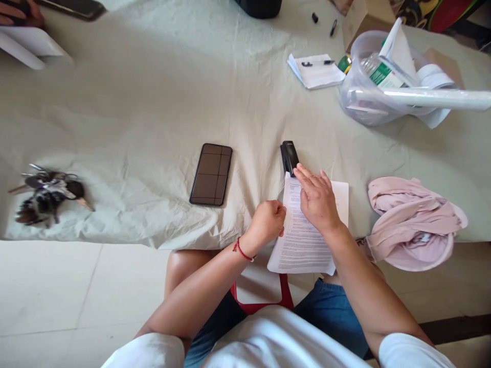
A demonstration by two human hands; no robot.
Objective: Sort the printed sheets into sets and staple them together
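Printed sheets of paper (303, 250) lie at the table's front edge, their lower end jutting out over it. A black stapler (290, 156) sits at the sheets' top left corner, its near end meeting that corner. My left hand (268, 221), with a red string bracelet on its wrist, is closed on the left edge of the sheets. The fingertips are partly hidden. My right hand (316, 198) rests over the top of the sheets, fingers stretched out flat. Its fingertips touch the near end of the stapler.
A phone (210, 175) lies left of the stapler, keys (49, 194) farther left. Pink cloth (416, 222) hangs over the edge at right. Behind are a clear plastic basket (368, 110) and a notepad (318, 74). Another person's hand (28, 15) shows at top left.
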